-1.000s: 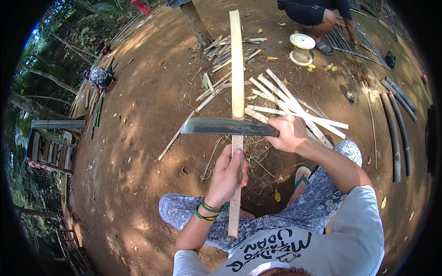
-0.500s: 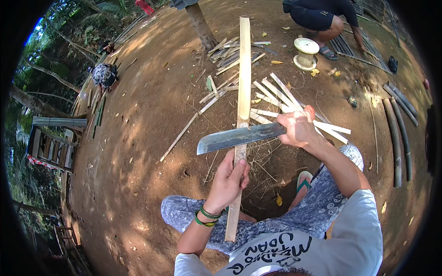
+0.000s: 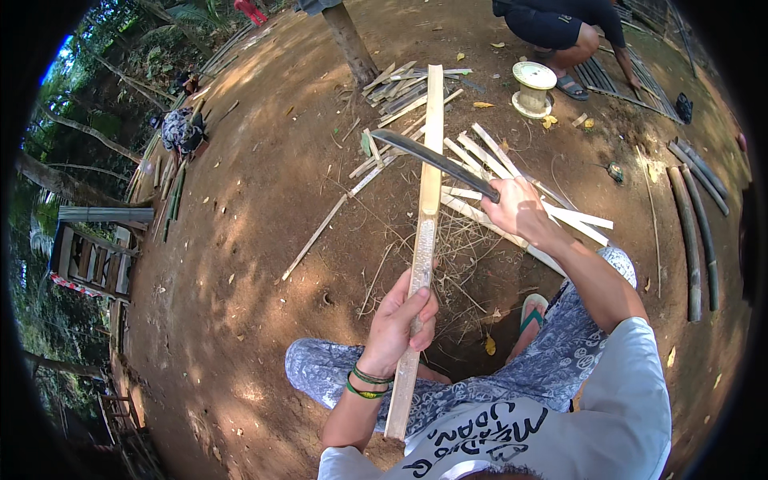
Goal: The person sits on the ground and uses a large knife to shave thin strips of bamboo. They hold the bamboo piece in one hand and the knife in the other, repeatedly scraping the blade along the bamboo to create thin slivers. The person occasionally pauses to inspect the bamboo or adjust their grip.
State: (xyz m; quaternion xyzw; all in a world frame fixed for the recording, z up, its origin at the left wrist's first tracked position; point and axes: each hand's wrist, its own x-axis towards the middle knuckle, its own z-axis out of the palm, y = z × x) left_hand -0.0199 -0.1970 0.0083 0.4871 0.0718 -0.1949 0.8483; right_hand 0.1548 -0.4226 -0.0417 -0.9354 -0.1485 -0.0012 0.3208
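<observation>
A long split bamboo strip (image 3: 430, 196) runs upright through the middle of the view, its lower end against my shirt. My left hand (image 3: 402, 316) is wrapped round its lower half. The strip's far part is smooth and pale yellow; the part nearer me is rough and greyish. My right hand (image 3: 516, 210) grips a machete (image 3: 436, 158) by its handle. The dark blade slants up and left across the far part of the strip; whether it touches the bamboo, I cannot tell.
Pale bamboo strips (image 3: 488, 156) lie piled beyond my right hand. More split pieces (image 3: 404, 88) lie beside a tree trunk (image 3: 349, 44). A cream spool (image 3: 534, 88) stands near a crouching person (image 3: 560, 32) handling a slatted panel. Dark poles (image 3: 684, 240) lie at the right.
The machete has moved farther up the strip, its tip swinging away from me. The bamboo strip has slid toward me in my left hand.
</observation>
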